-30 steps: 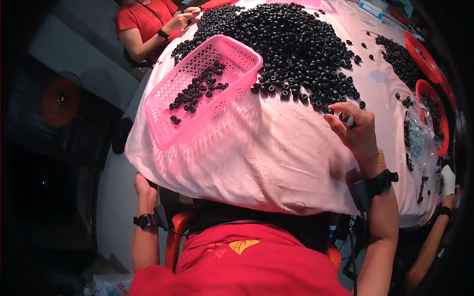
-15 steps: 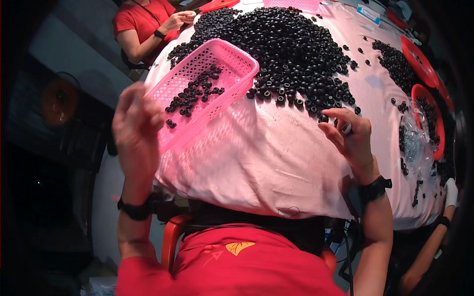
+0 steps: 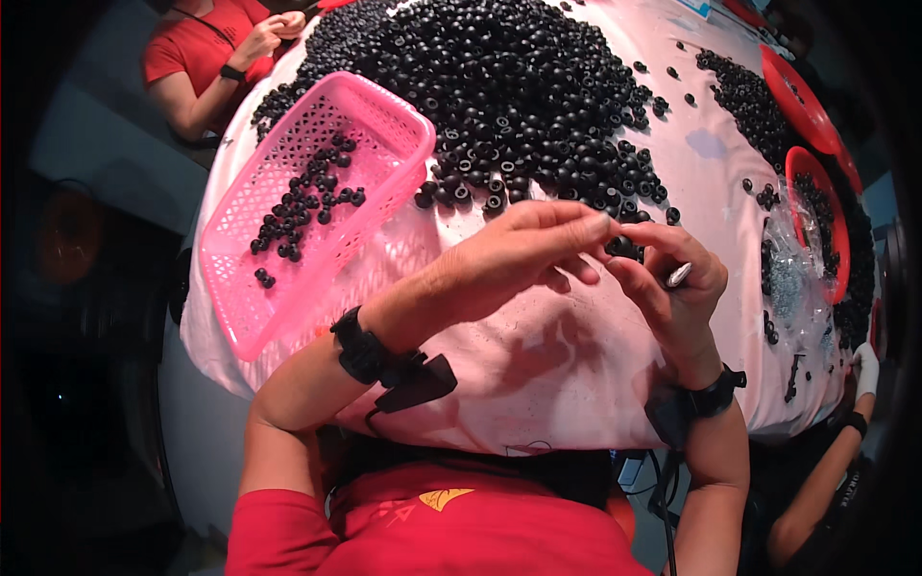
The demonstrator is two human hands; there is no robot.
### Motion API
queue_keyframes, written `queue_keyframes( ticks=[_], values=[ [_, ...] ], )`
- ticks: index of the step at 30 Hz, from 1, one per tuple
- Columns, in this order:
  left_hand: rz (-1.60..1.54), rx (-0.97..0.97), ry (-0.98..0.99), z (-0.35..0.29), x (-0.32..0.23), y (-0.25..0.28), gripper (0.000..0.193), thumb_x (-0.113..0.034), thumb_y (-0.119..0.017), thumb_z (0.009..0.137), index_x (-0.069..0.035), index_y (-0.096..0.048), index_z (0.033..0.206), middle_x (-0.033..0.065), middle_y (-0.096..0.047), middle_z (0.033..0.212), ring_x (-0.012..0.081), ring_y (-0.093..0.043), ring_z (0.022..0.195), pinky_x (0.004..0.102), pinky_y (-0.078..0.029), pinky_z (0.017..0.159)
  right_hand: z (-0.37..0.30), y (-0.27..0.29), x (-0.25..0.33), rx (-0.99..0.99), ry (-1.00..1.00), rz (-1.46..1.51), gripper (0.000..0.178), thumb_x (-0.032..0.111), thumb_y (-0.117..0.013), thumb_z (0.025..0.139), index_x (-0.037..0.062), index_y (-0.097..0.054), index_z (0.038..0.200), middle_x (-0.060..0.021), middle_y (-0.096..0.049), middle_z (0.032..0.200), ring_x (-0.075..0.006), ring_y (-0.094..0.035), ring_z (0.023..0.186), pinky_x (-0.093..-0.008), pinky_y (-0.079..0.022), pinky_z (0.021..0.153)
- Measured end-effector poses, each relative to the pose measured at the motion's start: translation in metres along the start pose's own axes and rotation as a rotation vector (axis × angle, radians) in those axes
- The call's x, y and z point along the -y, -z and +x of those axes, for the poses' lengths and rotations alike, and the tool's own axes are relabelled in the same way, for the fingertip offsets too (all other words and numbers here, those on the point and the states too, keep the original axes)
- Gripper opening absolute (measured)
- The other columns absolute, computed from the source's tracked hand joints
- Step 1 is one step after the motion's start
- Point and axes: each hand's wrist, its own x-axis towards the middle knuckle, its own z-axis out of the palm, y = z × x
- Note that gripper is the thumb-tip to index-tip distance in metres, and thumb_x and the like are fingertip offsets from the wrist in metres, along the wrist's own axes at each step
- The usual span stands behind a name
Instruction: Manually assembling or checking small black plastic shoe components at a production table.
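Observation:
Over the near part of the cloth, my two hands meet at the fingertips. My right hand (image 3: 684, 288) pinches a small black round piece (image 3: 623, 247) between thumb and forefinger, and a short silver metal thing (image 3: 678, 276) shows among its curled fingers. My left hand (image 3: 523, 252) reaches across from the left with thumb and forefinger pressed together beside that piece. What the left fingertips hold, if anything, is hidden. Just beyond them spreads a large heap of black round pieces (image 3: 499, 91), some showing a hollow ring end.
A pink perforated basket (image 3: 379, 206) with several black pieces stands at left. Red trays (image 3: 799, 101), a smaller black heap (image 3: 744, 106) and a clear plastic bag (image 3: 792, 274) lie at right. Co-workers' arms show at far left (image 3: 206, 101) and lower right (image 3: 831, 470).
My left hand has swung from beside the basket over to my right fingertips. My right hand stays near the heap, still pinching the black piece. The whole view has shifted slightly.

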Motion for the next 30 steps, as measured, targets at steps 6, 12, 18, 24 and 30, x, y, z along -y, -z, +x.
queue_keyframes(
  ticks=[6,12,18,24,30],
  values=[
    [-0.223,0.174,0.025,0.01,0.026,0.014,0.028,-0.023,-0.057,0.094,-0.003,-0.059,0.114,0.0012,-0.063,0.095,0.0058,-0.059,0.082,0.0181,-0.048,0.071,0.0,-0.004,-0.003,0.094,-0.06,0.029,0.032,0.007,-0.079,0.073,0.0038,-0.067,0.103,-0.0024,-0.067,0.077,-0.0002,-0.049,0.051,-0.0169,-0.037,0.045],
    [-0.51,0.105,0.063,0.008,0.038,0.016,0.026,-0.017,-0.059,0.092,-0.002,-0.06,0.114,0.0012,-0.064,0.094,0.0046,-0.059,0.082,0.018,-0.049,0.071,0.0,-0.008,-0.003,0.116,-0.054,-0.058,0.033,0.005,-0.08,0.07,0.0054,-0.068,0.101,-0.0022,-0.067,0.078,-0.0016,-0.05,0.049,-0.0168,-0.036,0.043],
    [-0.456,0.054,0.067,0.012,0.04,0.015,0.03,-0.018,-0.058,0.093,-0.003,-0.059,0.119,0.0004,-0.065,0.094,0.0031,-0.059,0.078,0.0161,-0.047,0.065,0.006,-0.008,-0.006,0.102,0.245,-0.299,0.029,0.0,-0.079,0.067,0.0102,-0.067,0.091,-0.0028,-0.055,0.055,-0.0159,-0.053,0.044,-0.0243,-0.04,0.041],
    [-0.436,0.054,0.068,0.007,0.03,0.014,0.034,-0.022,-0.058,0.093,-0.002,-0.057,0.121,-0.0014,-0.063,0.091,0.0022,-0.055,0.073,0.0156,-0.045,0.064,-0.002,-0.008,-0.001,0.078,-0.081,-0.192,0.022,0.012,-0.083,0.069,0.0073,-0.064,0.082,-0.0003,-0.057,0.058,-0.0091,-0.052,0.046,-0.0229,-0.039,0.042],
    [-0.489,0.095,0.048,0.012,0.04,0.015,0.035,-0.02,-0.055,0.094,0.0,-0.054,0.124,0.0036,-0.063,0.101,0.0067,-0.058,0.087,0.0216,-0.048,0.078,0.0,-0.005,-0.012,0.214,-0.245,-0.117,0.037,0.031,-0.084,0.068,0.0039,-0.059,0.075,-0.0022,-0.059,0.062,-0.0077,-0.056,0.051,-0.0224,-0.043,0.045]
  ],
)
